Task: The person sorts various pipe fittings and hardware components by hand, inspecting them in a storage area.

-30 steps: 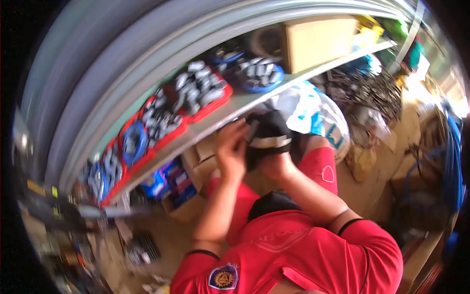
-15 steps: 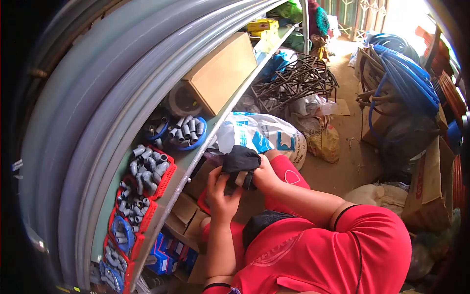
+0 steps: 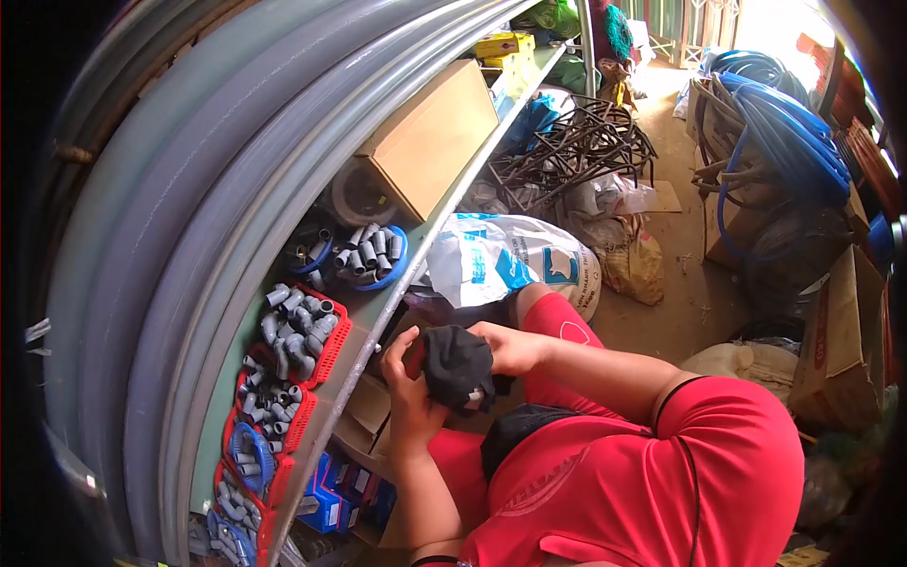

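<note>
A crumpled black cloth (image 3: pixel 457 363) is between my two hands, in front of my lap. My left hand (image 3: pixel 408 389) curves around its left side, with the fingers pointing up and bent against it. My right hand (image 3: pixel 510 349) grips the upper right part of the cloth. A small pale patch shows at the lower edge of the cloth; I cannot make out what it is. Close beyond my hands lies a white and blue printed sack (image 3: pixel 515 262), next to my knee.
On the left shelf stand red baskets (image 3: pixel 333 352) of grey pipe fittings, a blue basket (image 3: pixel 402 257) and a cardboard box (image 3: pixel 430 142). Large grey pipes (image 3: pixel 203 208) curve above. Blue boxes (image 3: pixel 331 499) sit below. Bent metal rods (image 3: pixel 576 151) and blue hose coils (image 3: pixel 789 142) lie further off.
Both hands have come down a little, closer to my body, with the black cloth. The cloth has turned and bunched up, now covering more of my left fingers. The view has shifted slightly.
</note>
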`<state>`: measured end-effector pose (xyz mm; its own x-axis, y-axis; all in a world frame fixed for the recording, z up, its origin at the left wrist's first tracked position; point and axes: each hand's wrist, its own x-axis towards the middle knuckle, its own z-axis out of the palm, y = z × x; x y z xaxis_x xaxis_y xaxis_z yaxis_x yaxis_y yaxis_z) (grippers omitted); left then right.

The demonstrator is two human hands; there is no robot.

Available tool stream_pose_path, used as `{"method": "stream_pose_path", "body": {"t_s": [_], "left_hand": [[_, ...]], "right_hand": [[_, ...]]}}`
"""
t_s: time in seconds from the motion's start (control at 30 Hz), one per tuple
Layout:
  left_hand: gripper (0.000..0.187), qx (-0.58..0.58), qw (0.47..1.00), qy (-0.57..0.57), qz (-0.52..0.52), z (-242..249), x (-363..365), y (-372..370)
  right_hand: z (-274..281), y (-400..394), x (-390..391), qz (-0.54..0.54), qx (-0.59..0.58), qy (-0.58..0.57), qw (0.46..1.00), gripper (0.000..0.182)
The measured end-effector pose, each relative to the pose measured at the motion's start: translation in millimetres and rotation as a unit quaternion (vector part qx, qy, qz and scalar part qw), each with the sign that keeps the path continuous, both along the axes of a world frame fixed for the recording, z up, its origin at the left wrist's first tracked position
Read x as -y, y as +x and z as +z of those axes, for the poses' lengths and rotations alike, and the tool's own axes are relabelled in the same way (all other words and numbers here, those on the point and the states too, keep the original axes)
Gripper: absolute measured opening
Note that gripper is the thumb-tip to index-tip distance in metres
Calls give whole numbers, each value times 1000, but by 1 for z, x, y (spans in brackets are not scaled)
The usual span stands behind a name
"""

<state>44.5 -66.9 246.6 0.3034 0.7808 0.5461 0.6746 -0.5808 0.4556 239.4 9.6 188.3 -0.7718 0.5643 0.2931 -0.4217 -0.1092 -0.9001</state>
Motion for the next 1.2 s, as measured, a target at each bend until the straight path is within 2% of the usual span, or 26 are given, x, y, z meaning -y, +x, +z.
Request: {"method": "stream_pose_path", "body": {"t_s": [0.13,0.2,0.23,0.37,0.47,0.5,0.6,0.63,0.67,0.73,0.77,0.87,1.0,1.1,1.17,1.2], "left_hand": [[39,22,999,13,30,-4,2,-2],[41,23,997,43,51,-6,6,4],[39,136,990,9,43,-11,10,10],[33,48,994,80,63,-15,17,13],[33,60,991,56,106,-39,23,26],[24,43,992,65,100,-45,25,27],[22,69,991,79,83,-55,24,31],[21,92,989,73,93,-56,24,31],[21,97,987,84,96,-53,23,29],[20,109,983,104,103,-42,24,21],[20,141,983,80,81,-38,24,15],[29,45,993,72,82,-22,17,1],[32,154,978,73,117,-30,15,14],[27,245,959,73,122,-34,19,36],[22,168,973,105,122,-44,21,41],[19,129,977,121,121,-46,23,42]], "right_hand": [[1,-25,21,-113,-55,-71,990,22],[9,-26,24,-135,-58,-81,986,19],[15,-26,26,-137,-56,-81,986,20],[21,-34,31,-182,-49,-91,978,21],[3,-40,27,-201,-100,-188,956,24],[3,-40,26,-225,-80,-229,944,21],[-18,-46,7,-170,-96,-463,865,19],[-4,-42,7,-113,-58,-479,869,19],[-32,-42,-4,-35,-84,-409,908,22],[-21,-20,-2,95,-43,-341,934,23],[-28,-13,-2,124,-50,-287,949,29],[1,-16,4,103,-43,-113,987,29],[18,-28,14,-77,-50,-35,995,20],[19,-30,13,-159,-72,-122,977,13],[23,-30,8,-184,-94,-205,957,14],[23,-30,6,-164,-114,-313,929,18]]}}
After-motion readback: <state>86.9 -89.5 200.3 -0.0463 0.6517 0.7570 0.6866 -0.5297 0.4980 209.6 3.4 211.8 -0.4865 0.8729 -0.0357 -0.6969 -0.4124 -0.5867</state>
